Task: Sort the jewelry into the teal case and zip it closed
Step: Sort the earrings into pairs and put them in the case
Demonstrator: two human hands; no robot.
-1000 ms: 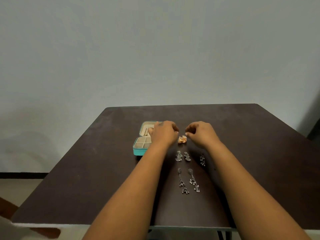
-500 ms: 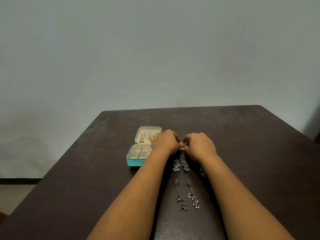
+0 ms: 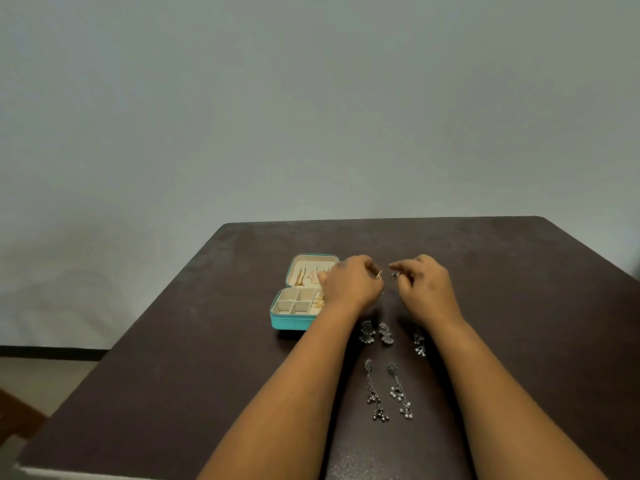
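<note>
One dark brown square counter point(image 3: 207, 358) fills the lower half of the view, set against a plain grey-green wall point(image 3: 311, 98). Two bare forearms reach across it from the near edge toward its middle.

Next in size is the open teal zip case with a cream lining point(image 3: 289, 322), lying left of centre on the counter. Its lid lies back toward the wall, and thin gold-coloured pieces point(image 3: 304, 277) lie on the lid's lining. The base is split into small square compartments; a few small gold bits point(image 3: 319, 302) sit in the compartments on its right side, partly hidden by the left wrist.

The left hand point(image 3: 351, 287) hovers over the right edge of the case, fingers curled, pinching a small gold-coloured ring point(image 3: 379, 275) at its fingertips. The right hand point(image 3: 424, 285) is just beside it, a narrow gap between them, fingers curled and pinching a small silvery piece point(image 3: 396, 275) too tiny to identify.

Between the forearms, on the counter, lies a pair of long dark silver drop earrings with beaded tassels point(image 3: 388, 393), side by side and pointing toward the near edge. Beyond them, closer to the hands, sits a pair of short dark silver fan-shaped earrings point(image 3: 375, 332), just apart from each other. To their right, a single small silver dangling earring point(image 3: 419, 342) lies partly under the right wrist.
</note>
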